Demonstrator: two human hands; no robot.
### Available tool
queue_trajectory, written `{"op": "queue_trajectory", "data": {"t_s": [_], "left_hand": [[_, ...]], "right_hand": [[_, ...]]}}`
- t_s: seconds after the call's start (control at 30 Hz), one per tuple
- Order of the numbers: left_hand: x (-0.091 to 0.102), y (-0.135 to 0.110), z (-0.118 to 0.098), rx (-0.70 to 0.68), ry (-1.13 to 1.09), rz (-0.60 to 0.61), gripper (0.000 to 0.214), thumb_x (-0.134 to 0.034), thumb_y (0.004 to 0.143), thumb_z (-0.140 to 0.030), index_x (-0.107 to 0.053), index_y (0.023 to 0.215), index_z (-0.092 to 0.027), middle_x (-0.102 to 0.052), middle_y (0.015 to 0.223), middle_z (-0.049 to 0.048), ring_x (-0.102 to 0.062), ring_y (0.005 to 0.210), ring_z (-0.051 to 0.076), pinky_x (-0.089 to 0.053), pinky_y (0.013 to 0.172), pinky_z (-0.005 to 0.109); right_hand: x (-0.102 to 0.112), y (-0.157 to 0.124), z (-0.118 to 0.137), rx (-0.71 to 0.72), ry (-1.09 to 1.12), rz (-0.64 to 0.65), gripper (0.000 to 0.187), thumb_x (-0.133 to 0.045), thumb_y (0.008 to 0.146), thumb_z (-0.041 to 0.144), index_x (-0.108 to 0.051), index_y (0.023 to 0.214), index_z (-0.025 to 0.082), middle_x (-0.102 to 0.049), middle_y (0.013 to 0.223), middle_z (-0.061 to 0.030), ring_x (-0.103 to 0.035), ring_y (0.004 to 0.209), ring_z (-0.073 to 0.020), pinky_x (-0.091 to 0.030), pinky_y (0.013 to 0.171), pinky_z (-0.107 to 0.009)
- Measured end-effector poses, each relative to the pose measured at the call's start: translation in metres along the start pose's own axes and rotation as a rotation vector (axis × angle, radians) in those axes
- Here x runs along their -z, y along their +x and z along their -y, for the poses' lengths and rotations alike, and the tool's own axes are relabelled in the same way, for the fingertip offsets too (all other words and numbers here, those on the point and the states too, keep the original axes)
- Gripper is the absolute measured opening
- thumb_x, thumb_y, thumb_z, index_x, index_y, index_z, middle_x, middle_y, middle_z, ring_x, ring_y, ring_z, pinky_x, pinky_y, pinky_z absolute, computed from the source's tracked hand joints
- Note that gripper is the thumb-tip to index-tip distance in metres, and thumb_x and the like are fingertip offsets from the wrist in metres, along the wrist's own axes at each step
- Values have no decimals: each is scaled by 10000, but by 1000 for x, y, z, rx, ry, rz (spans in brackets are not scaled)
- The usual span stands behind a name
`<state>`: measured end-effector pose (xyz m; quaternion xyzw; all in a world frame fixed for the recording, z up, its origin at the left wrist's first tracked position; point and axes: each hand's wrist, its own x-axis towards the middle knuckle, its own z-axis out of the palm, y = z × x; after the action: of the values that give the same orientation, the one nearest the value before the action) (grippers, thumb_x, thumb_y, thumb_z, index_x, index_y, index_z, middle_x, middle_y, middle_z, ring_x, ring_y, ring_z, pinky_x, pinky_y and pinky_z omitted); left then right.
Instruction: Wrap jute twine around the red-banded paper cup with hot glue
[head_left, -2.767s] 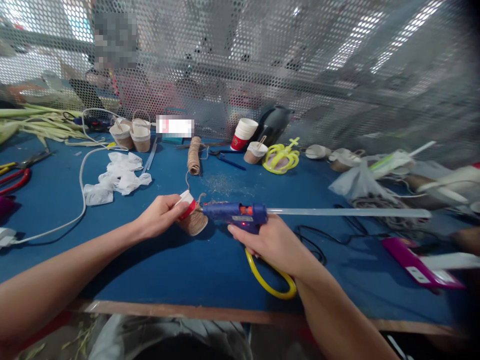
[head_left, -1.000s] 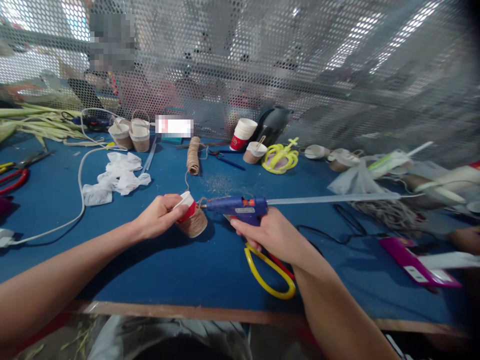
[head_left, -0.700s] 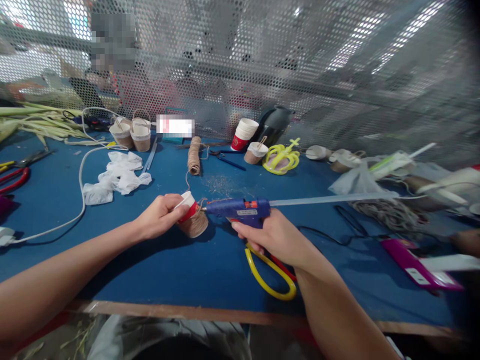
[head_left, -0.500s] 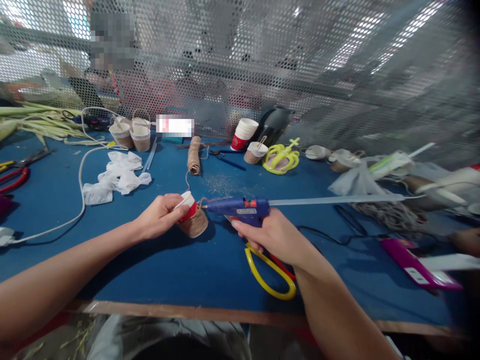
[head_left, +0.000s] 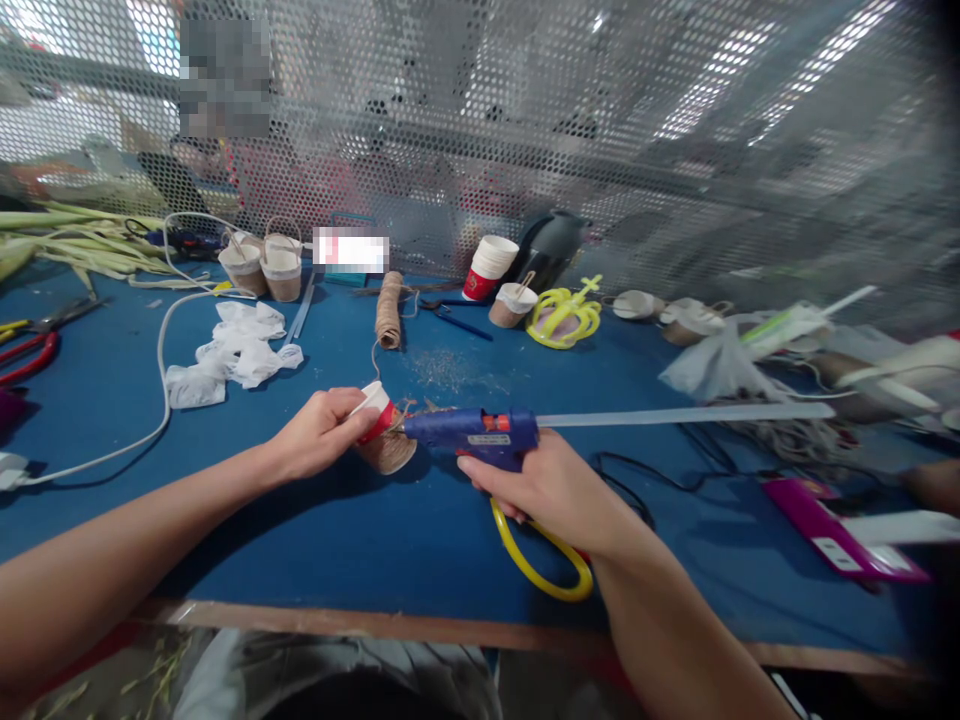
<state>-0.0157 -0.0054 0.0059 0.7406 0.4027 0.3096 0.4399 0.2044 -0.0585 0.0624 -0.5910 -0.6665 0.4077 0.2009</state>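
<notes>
My left hand [head_left: 319, 432] grips a red-and-white paper cup [head_left: 382, 435] lying on its side, its lower part wound with brown twine. My right hand [head_left: 551, 490] holds a blue glue gun [head_left: 476, 432] with its nozzle touching the cup's twine. A long clear glue stick [head_left: 682, 413] sticks out of the gun's back to the right. A strand of twine runs from the cup up to a twine spool [head_left: 388, 310] farther back on the blue table [head_left: 360, 530].
Yellow-handled scissors [head_left: 540, 565] lie under my right wrist. White crumpled scraps [head_left: 232, 355], a white cable [head_left: 161, 375], twine-covered cups [head_left: 266, 270], stacked paper cups [head_left: 487, 267], a yellow crown [head_left: 562, 318] and a magenta object [head_left: 840, 535] lie around. A perforated metal screen [head_left: 600, 130] stands behind, with a person beyond it.
My right hand has dropped the glue gun slightly and pushed its nozzle left against the cup. The left hand and cup have stayed in place.
</notes>
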Motion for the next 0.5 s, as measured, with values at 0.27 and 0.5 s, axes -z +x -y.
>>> {"op": "queue_trajectory", "data": {"t_s": [0.27,0.5], "left_hand": [[-1,1,1,-90,153,6,418,-314,858,-359,-592,675,-106,-534,660,31,-482,632,137,-392,615,256],[-1,0,2,-124,154,6,419,-316,861,-347,-588,649,-110,-559,677,42,-500,644,140,-399,624,258]], "right_hand": [[0,0,1,20,-13,-38,241,-562,721,330,-490,555,171,-470,392,44,-434,350,-80,-363,383,-203],[6,5,-6,24,-45,-44,302,-537,740,364,-494,515,167,-466,374,40,-454,363,-88,-390,428,-214]]}}
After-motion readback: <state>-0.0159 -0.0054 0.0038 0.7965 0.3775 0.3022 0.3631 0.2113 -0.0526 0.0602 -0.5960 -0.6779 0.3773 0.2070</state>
